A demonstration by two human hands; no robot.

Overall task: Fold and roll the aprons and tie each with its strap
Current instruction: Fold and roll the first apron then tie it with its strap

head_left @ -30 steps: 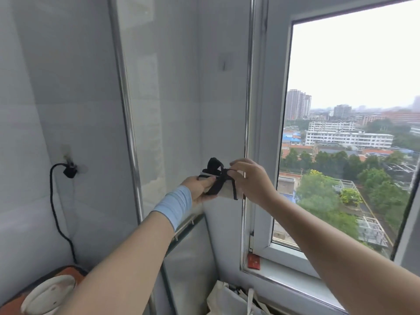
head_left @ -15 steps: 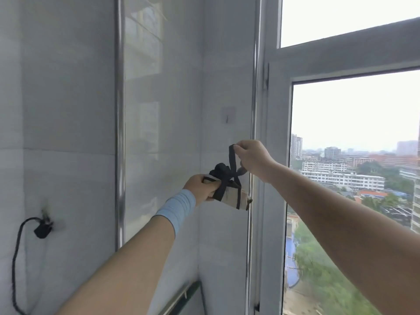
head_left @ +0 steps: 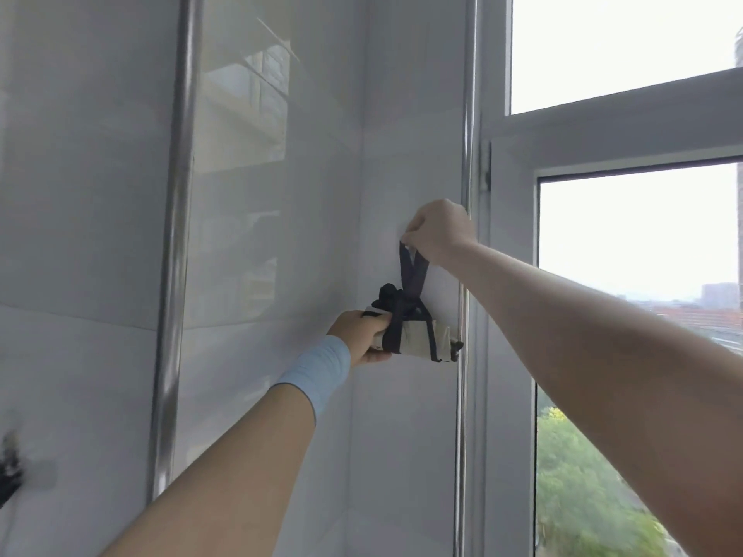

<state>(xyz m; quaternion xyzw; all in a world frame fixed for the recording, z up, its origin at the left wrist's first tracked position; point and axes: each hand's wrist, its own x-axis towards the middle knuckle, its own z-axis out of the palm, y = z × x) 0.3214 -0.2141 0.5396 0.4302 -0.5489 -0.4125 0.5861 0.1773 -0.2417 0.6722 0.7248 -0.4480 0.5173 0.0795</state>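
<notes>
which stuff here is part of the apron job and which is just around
Job: rolled apron, black strap, left hand gripping the roll, right hand pulling the strap loop up.
Around: window, metal pole, wristband, tiled wall.

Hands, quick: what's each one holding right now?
Left hand: closed on the rolled cream apron bundle.
Right hand: fingers pinching the black fabric strap loop, held above the bundle.
</notes>
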